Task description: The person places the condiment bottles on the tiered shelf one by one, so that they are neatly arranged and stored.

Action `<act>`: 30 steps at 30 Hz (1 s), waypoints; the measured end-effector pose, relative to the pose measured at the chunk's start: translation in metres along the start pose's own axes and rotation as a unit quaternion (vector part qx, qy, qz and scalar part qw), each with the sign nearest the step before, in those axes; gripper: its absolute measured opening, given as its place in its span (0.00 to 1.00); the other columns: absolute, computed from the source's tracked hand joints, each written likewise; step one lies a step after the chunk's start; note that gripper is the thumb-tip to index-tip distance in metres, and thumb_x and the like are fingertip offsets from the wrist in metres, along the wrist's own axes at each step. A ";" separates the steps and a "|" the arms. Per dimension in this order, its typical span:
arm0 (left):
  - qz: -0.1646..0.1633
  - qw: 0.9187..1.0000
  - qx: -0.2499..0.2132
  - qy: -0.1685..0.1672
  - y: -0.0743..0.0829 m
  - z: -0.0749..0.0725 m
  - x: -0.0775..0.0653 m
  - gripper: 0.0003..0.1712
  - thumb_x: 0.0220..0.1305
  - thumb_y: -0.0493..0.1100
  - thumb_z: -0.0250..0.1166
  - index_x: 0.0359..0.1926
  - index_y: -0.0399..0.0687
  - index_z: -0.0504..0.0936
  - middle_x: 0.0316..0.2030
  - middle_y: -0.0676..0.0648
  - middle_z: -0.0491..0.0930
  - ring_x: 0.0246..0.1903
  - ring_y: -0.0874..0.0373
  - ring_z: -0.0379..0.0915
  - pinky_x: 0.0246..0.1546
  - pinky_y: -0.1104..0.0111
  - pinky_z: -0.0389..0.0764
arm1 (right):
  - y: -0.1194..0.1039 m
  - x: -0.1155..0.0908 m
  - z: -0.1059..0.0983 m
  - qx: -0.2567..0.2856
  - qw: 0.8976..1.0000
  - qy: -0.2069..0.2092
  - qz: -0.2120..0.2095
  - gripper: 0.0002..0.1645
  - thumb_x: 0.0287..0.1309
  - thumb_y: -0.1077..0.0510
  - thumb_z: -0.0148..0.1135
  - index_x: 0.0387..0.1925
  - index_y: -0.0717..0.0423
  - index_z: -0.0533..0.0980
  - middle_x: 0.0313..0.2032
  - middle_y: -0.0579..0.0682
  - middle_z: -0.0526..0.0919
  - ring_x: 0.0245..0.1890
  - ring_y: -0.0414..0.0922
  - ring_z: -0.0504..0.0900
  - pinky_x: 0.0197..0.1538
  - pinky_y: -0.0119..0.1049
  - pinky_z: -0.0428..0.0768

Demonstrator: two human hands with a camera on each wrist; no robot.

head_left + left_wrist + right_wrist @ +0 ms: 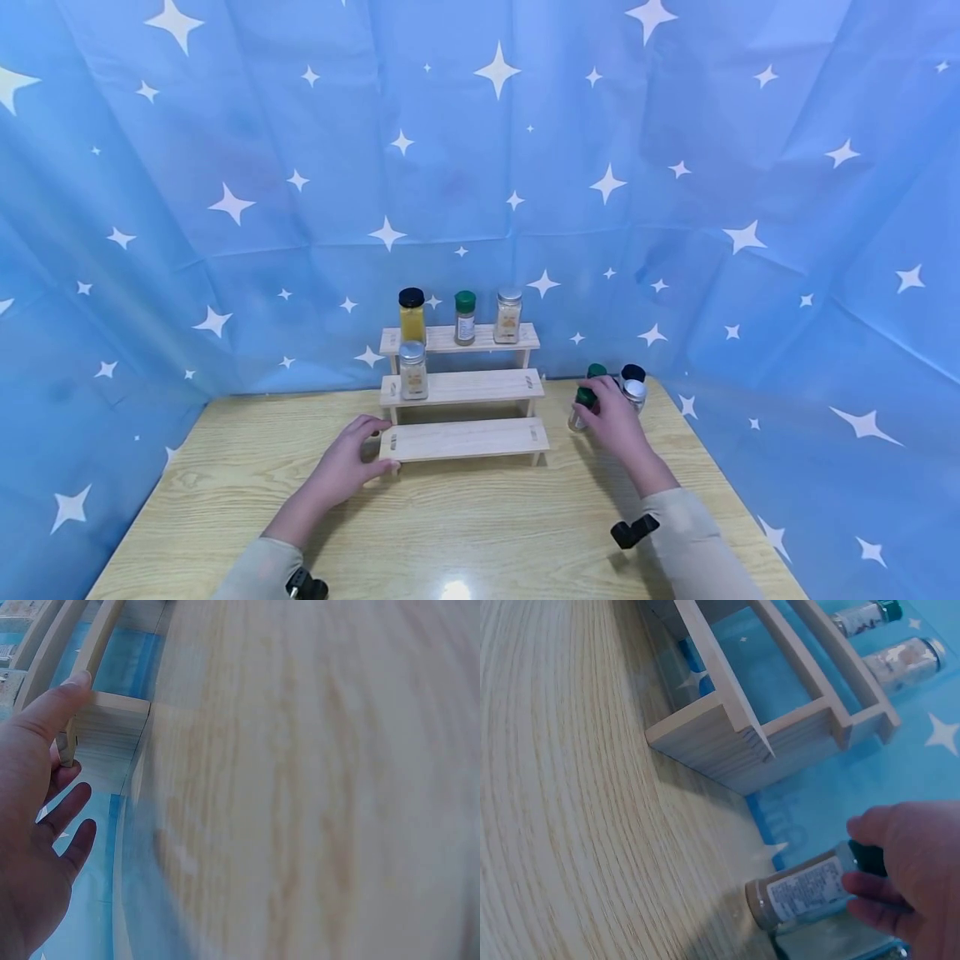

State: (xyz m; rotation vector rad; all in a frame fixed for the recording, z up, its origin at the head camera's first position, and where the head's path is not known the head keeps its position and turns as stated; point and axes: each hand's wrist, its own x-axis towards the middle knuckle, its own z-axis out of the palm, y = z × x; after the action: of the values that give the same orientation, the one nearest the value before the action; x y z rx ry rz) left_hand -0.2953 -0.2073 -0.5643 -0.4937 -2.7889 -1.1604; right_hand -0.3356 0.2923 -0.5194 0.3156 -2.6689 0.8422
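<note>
A three-tier wooden rack [465, 440] stands near the back of the table. My left hand [348, 462] holds the left end of its lowest tier; in the left wrist view the thumb [56, 705] lies over the tier's edge. To the right of the rack, my right hand [617, 417] grips a small spice jar by its green cap. That spice jar [802, 889] shows a white printed label and brownish contents in the right wrist view. Whether its base touches the table is hard to tell.
The top tier bears a yellow jar [412, 323] with a black lid, a green-capped jar [465, 323] and a silver-lidded jar [507, 321]. Another silver-lidded jar [413, 377] stands on the middle tier's left. Beyond my right hand are green-capped [596, 370], black-lidded [632, 372] and silver-lidded jars [634, 390].
</note>
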 end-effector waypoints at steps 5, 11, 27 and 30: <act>0.000 1.000 -0.003 0.000 0.001 0.000 0.000 0.42 0.64 0.52 0.84 0.74 0.46 0.79 0.69 0.45 0.77 0.70 0.40 0.75 0.73 0.40 0.76 | -0.001 -0.001 0.000 0.006 1.000 -0.012 0.002 0.27 0.73 0.62 0.73 0.70 0.62 0.79 0.61 0.64 0.81 0.52 0.59 0.84 0.50 0.55 0.87; 0.003 1.000 -0.003 -0.001 -0.001 0.001 0.000 0.42 0.64 0.51 0.84 0.74 0.46 0.79 0.69 0.46 0.78 0.69 0.41 0.76 0.73 0.42 0.77 | -0.001 -0.005 0.000 0.031 0.999 -0.012 -0.001 0.26 0.71 0.58 0.77 0.67 0.58 0.83 0.52 0.56 0.85 0.39 0.47 0.80 0.39 0.40 0.81; 0.007 1.000 -0.005 0.000 -0.001 0.001 0.000 0.41 0.65 0.52 0.84 0.74 0.47 0.79 0.68 0.47 0.78 0.69 0.42 0.76 0.72 0.42 0.77 | -0.037 0.001 -0.020 0.127 0.988 0.074 -0.041 0.20 0.73 0.55 0.76 0.62 0.51 0.86 0.46 0.49 0.81 0.35 0.46 0.80 0.30 0.32 0.82; 0.006 1.000 -0.004 0.000 -0.001 0.001 0.000 0.41 0.65 0.52 0.84 0.74 0.47 0.79 0.68 0.47 0.78 0.69 0.41 0.76 0.72 0.41 0.77 | -0.046 0.006 -0.022 0.135 0.984 0.094 -0.066 0.19 0.73 0.55 0.76 0.62 0.50 0.86 0.45 0.48 0.81 0.35 0.46 0.80 0.31 0.32 0.81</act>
State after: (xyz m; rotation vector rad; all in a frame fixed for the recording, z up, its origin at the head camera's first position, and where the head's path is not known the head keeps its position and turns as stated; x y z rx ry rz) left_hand -0.2959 -0.2072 -0.5652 -0.5095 -2.7790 -1.1690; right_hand -0.3223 0.2675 -0.4768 0.4474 -2.3348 1.1316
